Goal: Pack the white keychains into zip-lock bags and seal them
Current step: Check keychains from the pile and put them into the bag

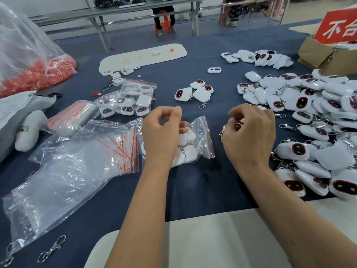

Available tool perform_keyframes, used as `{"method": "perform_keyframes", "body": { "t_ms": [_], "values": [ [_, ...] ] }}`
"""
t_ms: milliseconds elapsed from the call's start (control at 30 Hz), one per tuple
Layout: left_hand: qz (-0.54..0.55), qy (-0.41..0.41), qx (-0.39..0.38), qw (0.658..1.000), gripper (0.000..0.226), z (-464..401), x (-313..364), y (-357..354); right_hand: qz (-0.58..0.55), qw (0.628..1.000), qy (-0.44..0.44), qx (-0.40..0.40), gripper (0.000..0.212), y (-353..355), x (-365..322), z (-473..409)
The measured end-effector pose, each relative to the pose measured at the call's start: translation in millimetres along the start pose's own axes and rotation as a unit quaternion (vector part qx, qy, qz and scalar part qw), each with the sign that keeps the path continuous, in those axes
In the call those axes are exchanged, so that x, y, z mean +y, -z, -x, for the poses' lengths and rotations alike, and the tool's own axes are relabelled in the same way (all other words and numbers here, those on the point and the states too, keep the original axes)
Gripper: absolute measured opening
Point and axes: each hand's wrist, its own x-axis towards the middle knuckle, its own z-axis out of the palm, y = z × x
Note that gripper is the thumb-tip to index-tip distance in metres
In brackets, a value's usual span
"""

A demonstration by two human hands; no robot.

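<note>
Clear plastic zip-lock bag (201,136), part-filled with white keychains, lies on the blue bench (193,180) under the left hand (162,132), whose grip pinches its mouth. The right hand (249,130) curls around another keychain (236,126). Best hold the mouth wide before sliding it in.

Left hand (161,132): hovering over a zip-lock bag (201,140), thumb and forefinger pinching together above it.
Bag contents: white keychains (186,149) with metal clasps lying inside.
Right hand (249,130): curling its fingers around one keychain (236,126), just right of the bag.
Loose pile (316,120): keychains heaping at right on the blue table cloth (193,180).
Empty bags (77,163): lying in a stack at left.
Filled bag (127,99): sitting beyond the left hand.
Three keychains (195,91): lying apart at centre.
</note>
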Motion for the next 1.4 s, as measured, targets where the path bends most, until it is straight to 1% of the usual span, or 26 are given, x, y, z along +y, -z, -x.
{"method": "perform_keyframes", "body": {
  "t_ms": [67,100,167,233,300,400,433,500,567,667,733,833,1033,1133,1300,1400],
  "values": [
    [-0.006,-0.005,-0.001,1.0,0.018,0,0,0,0.113,0.99,-0.032,-0.08,0.017,1,-1,1],
    [-0.011,-0.008,-0.002,1.0,0.017,0,0,0,0.148,0.982,-0.045,-0.112,0.021,0,-2,1],
    [-0.022,-0.016,-0.007,1.0,0.015,1,0,1,0.151,0.978,-0.035,-0.142,0.026,-1,-3,2],
    [-0.031,-0.022,-0.013,0.999,0.014,1,1,1,0.084,0.984,-0.019,-0.156,0.036,-3,-2,2],
    [-0.042,-0.027,-0.016,0.999,0.012,2,1,0,-0.015,0.987,-0.039,-0.156,0.042,-5,0,0],
    [-0.063,-0.036,-0.029,0.997,0.011,4,2,0,-0.161,0.978,-0.074,-0.107,0.027,-6,1,0],
    [-0.07,-0.042,-0.037,0.996,0.011,4,3,0,-0.219,0.966,-0.092,-0.105,0.029,-6,1,-1],
    [-0.083,-0.057,-0.057,0.993,0.011,5,3,1,-0.335,0.926,-0.113,-0.13,0.031,-7,0,-3],
    [-0.095,-0.069,-0.074,0.99,0.009,5,4,1,-0.401,0.894,-0.104,-0.169,0.026,-10,0,-4],
    [-0.103,-0.07,-0.088,0.988,0.007,6,4,1,-0.464,0.847,-0.106,-0.238,0.034,-14,2,-4],
    [-0.105,-0.066,-0.11,0.986,0.008,6,4,2,-0.463,0.84,-0.102,-0.263,0.032,-15,4,-4],
    [-0.108,-0.067,-0.137,0.982,0.006,6,3,2,-0.452,0.845,-0.075,-0.275,0.021,-15,5,-4],
    [-0.104,-0.054,-0.141,0.983,0.005,3,3,5,-0.48,0.824,-0.077,-0.292,0.018,-13,3,-3],
    [-0.101,-0.048,-0.143,0.983,0.006,3,4,4,-0.503,0.807,-0.102,-0.292,0.025,-13,4,-4],
    [-0.096,-0.058,-0.147,0.983,0.006,3,2,4,-0.497,0.81,-0.09,-0.297,0.023,-13,3,-4],
    [-0.097,-0.071,-0.155,0.98,0.006,3,2,4,-0.503,0.807,-0.1,-0.292,0.025,-12,3,-4]
  ]
}}
